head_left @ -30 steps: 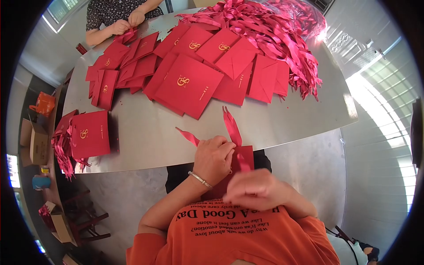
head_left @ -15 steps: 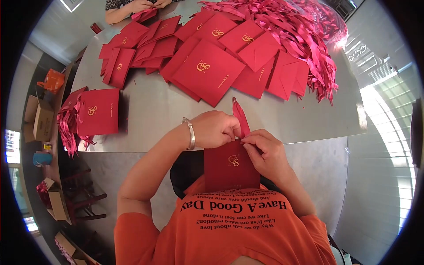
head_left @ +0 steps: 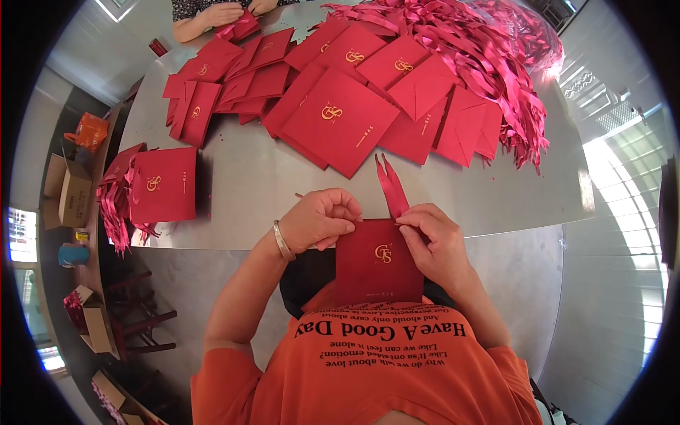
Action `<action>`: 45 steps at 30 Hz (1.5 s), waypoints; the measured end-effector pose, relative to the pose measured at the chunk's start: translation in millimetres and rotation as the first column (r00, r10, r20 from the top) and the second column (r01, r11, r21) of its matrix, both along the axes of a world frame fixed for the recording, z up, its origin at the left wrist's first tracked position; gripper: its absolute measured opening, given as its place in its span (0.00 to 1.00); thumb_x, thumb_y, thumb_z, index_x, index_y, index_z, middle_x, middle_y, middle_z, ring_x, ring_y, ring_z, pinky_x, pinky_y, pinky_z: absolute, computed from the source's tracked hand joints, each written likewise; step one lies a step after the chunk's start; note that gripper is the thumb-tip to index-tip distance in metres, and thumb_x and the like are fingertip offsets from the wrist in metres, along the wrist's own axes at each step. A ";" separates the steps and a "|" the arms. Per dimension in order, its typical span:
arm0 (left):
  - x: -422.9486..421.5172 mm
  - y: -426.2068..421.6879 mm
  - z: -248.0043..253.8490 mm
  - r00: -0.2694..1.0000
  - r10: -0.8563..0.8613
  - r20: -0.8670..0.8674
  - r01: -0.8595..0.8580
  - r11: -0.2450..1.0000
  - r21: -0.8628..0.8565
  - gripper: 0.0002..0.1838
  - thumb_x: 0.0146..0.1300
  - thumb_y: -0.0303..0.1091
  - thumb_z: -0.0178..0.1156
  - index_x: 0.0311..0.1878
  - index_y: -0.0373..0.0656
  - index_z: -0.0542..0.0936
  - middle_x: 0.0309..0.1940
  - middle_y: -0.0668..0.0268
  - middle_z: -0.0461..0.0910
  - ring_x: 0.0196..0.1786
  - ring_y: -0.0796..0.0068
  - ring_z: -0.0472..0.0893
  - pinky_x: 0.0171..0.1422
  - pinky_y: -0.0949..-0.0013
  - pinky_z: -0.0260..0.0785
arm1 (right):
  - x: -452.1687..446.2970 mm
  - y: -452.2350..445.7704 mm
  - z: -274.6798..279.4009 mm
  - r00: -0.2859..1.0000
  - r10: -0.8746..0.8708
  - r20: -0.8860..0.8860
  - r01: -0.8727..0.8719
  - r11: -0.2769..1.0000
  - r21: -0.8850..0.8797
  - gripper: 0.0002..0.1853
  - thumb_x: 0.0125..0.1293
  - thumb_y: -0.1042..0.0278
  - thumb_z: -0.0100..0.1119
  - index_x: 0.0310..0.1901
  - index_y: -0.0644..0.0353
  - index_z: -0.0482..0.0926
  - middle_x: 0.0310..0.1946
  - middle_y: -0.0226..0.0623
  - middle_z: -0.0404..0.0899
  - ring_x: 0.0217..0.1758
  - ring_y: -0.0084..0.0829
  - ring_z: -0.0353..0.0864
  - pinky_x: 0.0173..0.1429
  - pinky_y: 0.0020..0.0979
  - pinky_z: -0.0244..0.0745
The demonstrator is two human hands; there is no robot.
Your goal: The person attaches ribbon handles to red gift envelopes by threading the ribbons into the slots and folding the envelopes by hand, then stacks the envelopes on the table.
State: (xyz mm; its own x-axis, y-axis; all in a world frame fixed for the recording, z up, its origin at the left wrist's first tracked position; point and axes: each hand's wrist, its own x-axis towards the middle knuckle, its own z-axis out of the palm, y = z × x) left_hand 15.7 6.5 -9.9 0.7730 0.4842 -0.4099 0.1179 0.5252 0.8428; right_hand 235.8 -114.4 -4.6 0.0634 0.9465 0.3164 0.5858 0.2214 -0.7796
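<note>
A red paper gift bag [head_left: 379,273] with a gold monogram stands upright against my orange shirt. My right hand [head_left: 439,241] pinches its top right corner, thumb in front. From the bag's top edge beside those fingers, a pink-red ribbon [head_left: 391,188] rises with two pointed ends. My left hand [head_left: 322,219], wearing a silver bangle [head_left: 282,241], is closed with curled fingers at the bag's top left corner. A thin dark tip [head_left: 299,195] shows past its far side; what it belongs to is hidden.
Red bags [head_left: 340,120] lie heaped on the grey table [head_left: 248,184], beside a large ribbon pile [head_left: 489,64]. Bags with ribbons [head_left: 163,184] lie at the left edge. Across the table, another person's hands [head_left: 227,13] hold a red piece. Cardboard boxes [head_left: 74,195] stand at left.
My left hand has moved left from the ribbon to the bag's top left corner. The ribbon's two ends now stand apart. My right hand still grips the right corner.
</note>
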 end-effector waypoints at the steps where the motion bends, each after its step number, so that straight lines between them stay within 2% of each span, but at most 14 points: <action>1: -0.6 -0.3 -0.5 1.000 0.001 0.000 -0.001 1.000 -0.002 0.10 0.61 0.15 0.55 0.45 0.35 0.74 0.37 0.60 0.81 0.14 0.87 0.67 0.17 0.82 0.58 | 0.0 1.2 0.6 1.000 -0.003 -0.014 0.003 1.000 -0.008 0.06 0.59 0.83 0.63 0.38 0.66 0.82 0.38 0.42 0.81 0.34 0.32 0.82 0.36 0.27 0.76; 8: -0.3 0.5 4.4 1.000 -0.017 0.025 0.017 1.000 -0.010 0.10 0.60 0.15 0.56 0.45 0.35 0.74 0.35 0.62 0.80 0.15 0.88 0.66 0.17 0.82 0.55 | -3.0 5.7 0.0 1.000 0.003 -0.009 -0.003 1.000 0.000 0.06 0.59 0.83 0.63 0.38 0.66 0.83 0.39 0.42 0.81 0.36 0.32 0.82 0.36 0.27 0.76; 10: 0.9 -0.3 4.3 1.000 -0.004 0.006 0.004 1.000 0.011 0.10 0.60 0.15 0.56 0.45 0.35 0.74 0.34 0.63 0.80 0.15 0.88 0.66 0.18 0.81 0.55 | -8.3 7.3 4.2 0.997 -0.042 0.059 0.034 0.990 0.135 0.07 0.58 0.83 0.64 0.39 0.66 0.83 0.38 0.42 0.81 0.35 0.33 0.82 0.36 0.27 0.76; 14: 6.2 -5.5 0.8 0.996 0.042 -0.083 -0.030 0.989 0.145 0.10 0.60 0.17 0.58 0.44 0.35 0.75 0.31 0.65 0.80 0.17 0.87 0.69 0.19 0.80 0.58 | -19.2 9.2 10.9 0.993 0.020 0.118 -0.041 0.983 0.179 0.08 0.58 0.83 0.65 0.40 0.65 0.83 0.38 0.41 0.80 0.35 0.34 0.82 0.36 0.29 0.76; 16: 7.8 -6.4 2.1 0.992 0.056 -0.114 -0.031 0.979 0.203 0.10 0.59 0.17 0.59 0.44 0.35 0.76 0.30 0.66 0.80 0.18 0.87 0.70 0.19 0.80 0.59 | -21.4 13.0 9.1 0.973 0.127 0.193 -0.162 0.970 0.182 0.11 0.56 0.83 0.65 0.41 0.64 0.83 0.36 0.41 0.81 0.36 0.35 0.82 0.34 0.30 0.76; 20: 8.2 -8.5 1.3 0.983 0.083 -0.161 -0.029 0.951 0.309 0.08 0.59 0.23 0.63 0.42 0.35 0.81 0.30 0.66 0.83 0.24 0.84 0.76 0.25 0.79 0.67 | -30.8 16.2 2.9 0.994 0.076 0.081 -0.090 0.980 0.180 0.11 0.52 0.83 0.67 0.37 0.62 0.82 0.31 0.38 0.81 0.30 0.35 0.82 0.34 0.32 0.75; 22: 7.5 -9.4 -4.7 0.978 0.125 -0.169 -0.055 0.928 0.368 0.07 0.58 0.26 0.64 0.40 0.35 0.83 0.29 0.66 0.83 0.26 0.83 0.78 0.26 0.78 0.69 | -30.1 19.2 2.2 0.990 0.083 0.111 -0.106 0.971 0.216 0.10 0.50 0.83 0.68 0.36 0.62 0.82 0.30 0.37 0.81 0.29 0.35 0.81 0.33 0.31 0.75; 24: 6.6 -6.1 -7.8 0.977 0.132 -0.169 -0.025 0.854 0.520 0.07 0.59 0.29 0.65 0.37 0.36 0.85 0.27 0.66 0.84 0.30 0.82 0.80 0.28 0.77 0.71 | -29.8 21.7 2.5 0.987 0.084 0.140 -0.118 0.960 0.254 0.10 0.49 0.83 0.68 0.34 0.62 0.82 0.29 0.36 0.81 0.28 0.35 0.81 0.33 0.30 0.75; 28: 10.0 -3.7 7.6 0.959 0.132 -0.251 -0.004 0.890 0.455 0.05 0.62 0.26 0.63 0.37 0.34 0.85 0.25 0.69 0.83 0.28 0.86 0.78 0.30 0.78 0.72 | -33.2 24.5 2.9 0.967 0.079 0.241 -0.153 0.939 0.307 0.10 0.47 0.82 0.68 0.33 0.61 0.82 0.28 0.35 0.81 0.27 0.34 0.81 0.29 0.30 0.75; 30: 11.1 -2.3 17.5 0.936 0.081 -0.344 0.036 0.946 0.321 0.07 0.64 0.27 0.61 0.38 0.33 0.85 0.22 0.68 0.81 0.21 0.85 0.76 0.26 0.77 0.69 | -34.9 25.0 1.9 0.965 0.086 0.249 -0.163 0.937 0.309 0.10 0.46 0.82 0.68 0.32 0.61 0.82 0.28 0.35 0.81 0.27 0.34 0.81 0.29 0.30 0.75; 33: 12.9 -3.8 17.9 0.937 0.093 -0.337 0.032 0.938 0.346 0.08 0.65 0.28 0.59 0.38 0.33 0.84 0.20 0.68 0.79 0.17 0.83 0.72 0.23 0.76 0.66 | -36.0 26.1 0.3 0.956 0.074 0.283 -0.164 0.936 0.310 0.10 0.46 0.82 0.68 0.31 0.60 0.81 0.27 0.34 0.81 0.27 0.34 0.81 0.29 0.31 0.76; 42: 17.7 -7.7 15.4 0.917 0.093 -0.387 0.085 0.905 0.418 0.08 0.65 0.28 0.59 0.36 0.32 0.83 0.20 0.66 0.80 0.18 0.82 0.75 0.24 0.75 0.69 | -40.3 26.2 0.8 0.895 0.065 0.441 -0.196 0.945 0.260 0.07 0.44 0.80 0.64 0.27 0.59 0.77 0.24 0.34 0.77 0.24 0.35 0.79 0.28 0.31 0.75; 44: 19.7 -7.2 18.3 0.914 0.083 -0.397 0.108 0.894 0.435 0.09 0.65 0.28 0.60 0.35 0.31 0.83 0.21 0.65 0.81 0.19 0.81 0.77 0.24 0.75 0.69 | -48.6 25.6 9.3 0.767 0.080 0.636 -0.205 0.971 0.124 0.05 0.47 0.76 0.63 0.25 0.59 0.75 0.23 0.35 0.75 0.23 0.35 0.78 0.27 0.32 0.75; 45: 20.1 -7.0 19.3 0.910 0.072 -0.409 0.132 0.883 0.450 0.09 0.65 0.29 0.60 0.35 0.31 0.83 0.21 0.65 0.81 0.19 0.80 0.78 0.24 0.74 0.70 | -53.6 26.1 12.0 0.766 0.083 0.637 -0.208 0.970 0.124 0.05 0.47 0.76 0.63 0.25 0.59 0.75 0.23 0.35 0.75 0.23 0.35 0.78 0.27 0.32 0.75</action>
State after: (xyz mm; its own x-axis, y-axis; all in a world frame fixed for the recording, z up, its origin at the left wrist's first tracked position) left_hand 35.8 -0.5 9.4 0.6056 0.6736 -0.4237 0.5088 0.0816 0.8570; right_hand 182.3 -88.3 7.5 -0.3412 0.8513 0.3987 0.8766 0.4412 -0.1919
